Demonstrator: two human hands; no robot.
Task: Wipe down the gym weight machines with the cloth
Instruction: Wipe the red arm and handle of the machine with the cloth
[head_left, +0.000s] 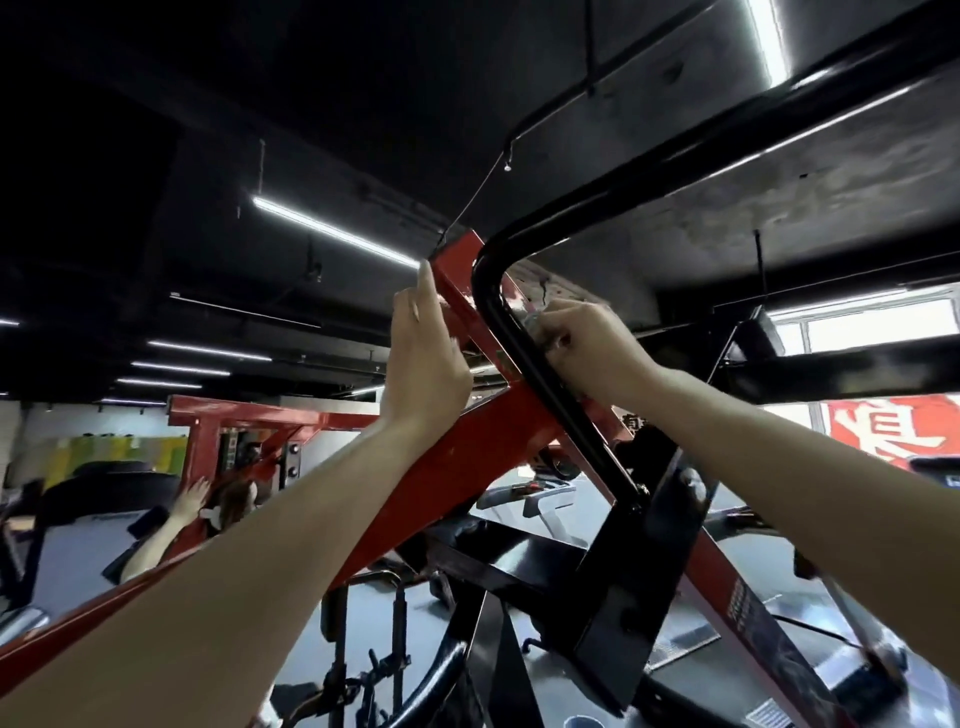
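Observation:
I look up at the top of a weight machine with a red frame (457, 457) and a curved black tube (498, 312). My left hand (423, 358) reaches up with straight fingers and rests against the red beam near its top corner. My right hand (587, 353) is curled around a small grey cloth (537, 325), pressing it onto the black tube just below the bend. Most of the cloth is hidden inside my fist.
A black bracket plate (639, 587) bolts the tube to the frame below my right arm. A second red rack (249, 415) stands at left, where another person (182, 519) reaches up. Treadmills (524, 499) stand behind, and a window (878, 327) lies at right.

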